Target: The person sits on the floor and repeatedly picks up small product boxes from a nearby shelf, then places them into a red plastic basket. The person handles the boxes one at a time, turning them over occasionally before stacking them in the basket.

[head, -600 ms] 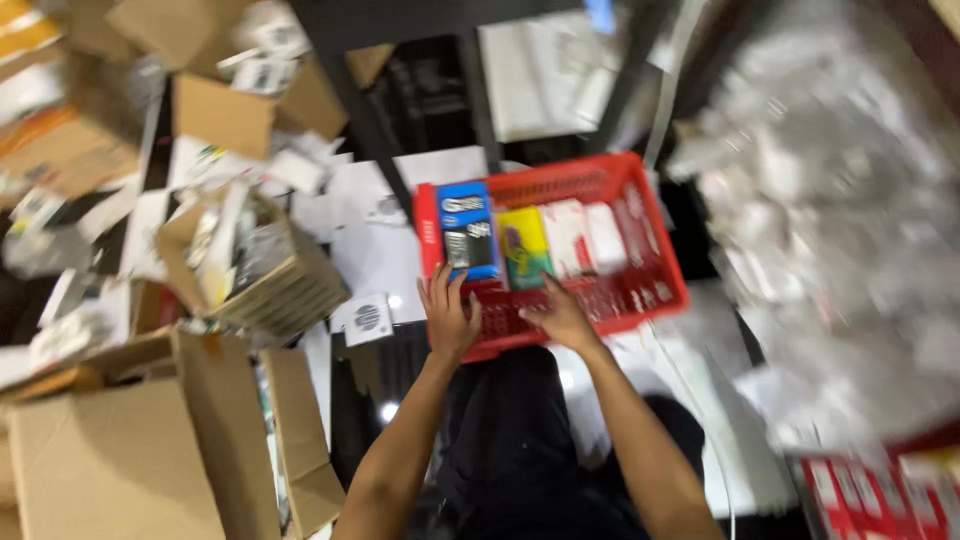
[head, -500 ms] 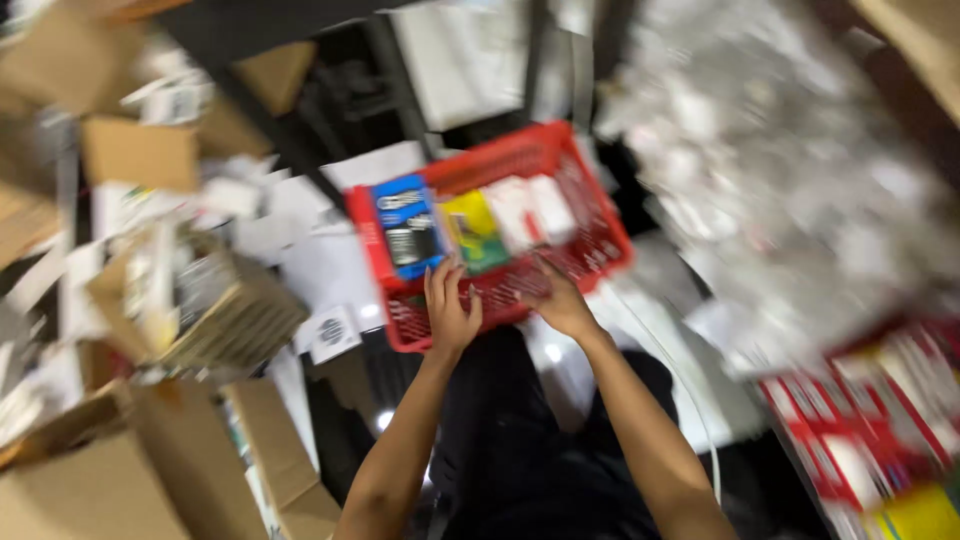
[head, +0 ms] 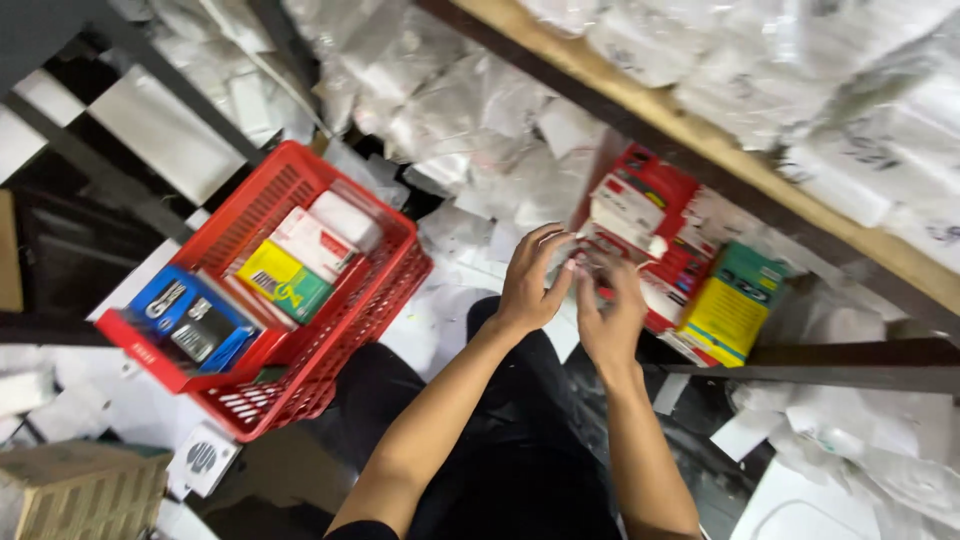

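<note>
Both of my hands reach into a stack of red and white boxes (head: 640, 215) under a wooden shelf (head: 700, 135). My left hand (head: 530, 285) has its fingers spread against the near edge of the stack. Close beside it, my right hand (head: 607, 315) is blurred, with its fingertips at the same boxes; whether it grips one is unclear. A yellow and green box (head: 735, 305) lies just right of the stack. At the left, apart from both hands, is a red plastic basket (head: 345, 325) holding a blue package (head: 185, 320), a yellow-green box (head: 283, 280) and white-red boxes.
Clear plastic bags (head: 480, 140) of small goods pile up behind the basket and on the shelf above. A dark metal frame bar (head: 830, 365) runs right of the boxes. A cardboard box (head: 70, 490) and white paper packets (head: 200, 460) lie at the lower left.
My hands have let go of the red basket's front rim and moved right to the stacked boxes under the shelf. The view has swung right, so the basket now lies at the left.
</note>
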